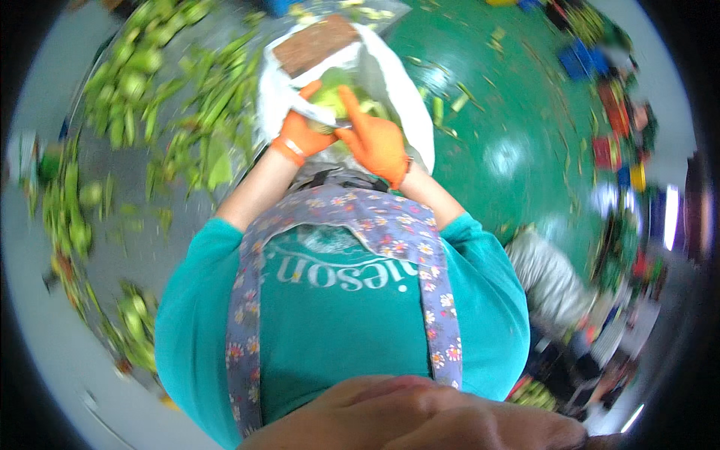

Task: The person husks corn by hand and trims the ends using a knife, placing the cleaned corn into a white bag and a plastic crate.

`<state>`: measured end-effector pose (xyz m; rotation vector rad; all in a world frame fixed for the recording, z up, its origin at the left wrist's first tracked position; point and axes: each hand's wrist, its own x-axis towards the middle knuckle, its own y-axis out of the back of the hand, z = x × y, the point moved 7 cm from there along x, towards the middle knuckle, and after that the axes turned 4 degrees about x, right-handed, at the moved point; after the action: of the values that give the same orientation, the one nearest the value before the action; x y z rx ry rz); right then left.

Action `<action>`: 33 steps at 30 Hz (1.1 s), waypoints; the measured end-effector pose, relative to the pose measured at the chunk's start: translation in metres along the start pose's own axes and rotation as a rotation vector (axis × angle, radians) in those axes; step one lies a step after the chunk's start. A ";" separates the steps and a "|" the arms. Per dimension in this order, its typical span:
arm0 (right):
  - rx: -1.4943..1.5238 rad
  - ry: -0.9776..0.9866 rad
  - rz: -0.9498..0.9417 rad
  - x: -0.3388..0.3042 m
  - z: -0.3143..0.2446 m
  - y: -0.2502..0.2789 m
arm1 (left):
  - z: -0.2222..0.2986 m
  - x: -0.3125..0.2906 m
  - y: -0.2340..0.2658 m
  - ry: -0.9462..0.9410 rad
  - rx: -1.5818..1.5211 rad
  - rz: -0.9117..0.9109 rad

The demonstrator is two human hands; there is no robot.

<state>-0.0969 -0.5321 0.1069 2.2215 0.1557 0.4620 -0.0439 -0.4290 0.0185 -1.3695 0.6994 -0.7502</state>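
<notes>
- Working above centre of the frame: left hand (301,137) and right hand (375,142), both in orange gloves, closed together around a pale green leafy piece (330,97), probably a husked vegetable, held over the mouth of a white plastic bag (405,97); left grip wrapped round its lower side with thumb up, right grip clamped on top with one finger pointing upward.
- Judging from the look: light, soft at the leaves and firmer at the core; likely moist and a little slippery against glove rubber; easily torn at the outer layers, so best taken at the thicker base, not at the loose leaf tips.
- Bag thin and limp, collapsing without support; better gathered at its rim than pinched mid-wall.
- Lying across the upper left: a heap of green pods and trimmings (187,105) on a grey desk (45,300); brown flat block (315,43) at the top of the bag, kind unclear.
- Hidden or hard to read: most of the green piece, covered by the fingers; inside of the bag; whether a tool sits in either hand, not possible to tell; everything below the hands blocked by teal shirt and floral apron (439,300); right edge over the green floor (510,150) blurred into coloured smears; frame rim bent by the lens.
</notes>
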 end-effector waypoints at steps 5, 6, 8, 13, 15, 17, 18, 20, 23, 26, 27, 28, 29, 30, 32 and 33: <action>0.112 -0.013 0.215 -0.008 -0.005 -0.025 | 0.021 -0.021 0.015 0.111 0.622 -0.005; 0.066 0.007 0.207 -0.001 -0.016 -0.032 | 0.030 -0.028 0.016 0.131 0.302 0.099; 0.138 0.021 0.333 -0.004 -0.024 -0.034 | 0.041 -0.040 0.018 0.164 -0.012 0.247; -0.116 -0.048 0.358 -0.004 -0.032 -0.020 | 0.059 -0.024 0.012 0.148 0.370 0.483; -0.091 -0.065 0.429 -0.013 -0.036 -0.024 | 0.066 -0.030 0.021 0.246 0.341 0.472; -0.050 -0.166 0.537 -0.019 -0.006 -0.032 | 0.061 -0.042 0.019 0.267 0.424 0.510; 0.001 -0.263 0.609 -0.020 0.023 -0.035 | 0.069 -0.043 0.015 0.399 0.470 0.445; 0.102 -0.667 0.600 -0.042 0.075 -0.018 | 0.051 -0.056 -0.007 0.647 0.539 0.281; 0.103 -0.786 0.806 -0.104 0.130 0.008 | 0.051 -0.079 -0.027 0.753 0.462 0.170; 0.078 -0.791 0.689 -0.121 0.164 -0.005 | 0.057 -0.084 -0.052 0.719 0.265 -0.115; 0.030 -0.799 0.535 -0.109 0.161 -0.018 | 0.056 -0.083 -0.062 0.696 0.223 -0.165; -0.018 -0.798 0.378 -0.096 0.158 -0.034 | 0.056 -0.077 -0.067 0.642 0.244 -0.161; 0.007 -0.757 0.438 -0.076 0.148 -0.044 | 0.054 -0.074 -0.078 0.583 0.268 -0.151; 0.039 -0.706 0.488 -0.051 0.135 -0.057 | 0.052 -0.072 -0.088 0.519 0.295 -0.138; 0.373 -0.633 0.484 -0.022 0.104 -0.059 | 0.076 -0.056 -0.033 0.464 0.357 -0.040; 0.515 -0.590 0.447 -0.004 0.092 -0.066 | 0.088 -0.056 -0.012 0.404 0.431 0.036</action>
<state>-0.0630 -0.5573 0.0020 2.8051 -0.6072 -0.0332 -0.0067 -0.3328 0.0379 -0.8185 0.8157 -1.0936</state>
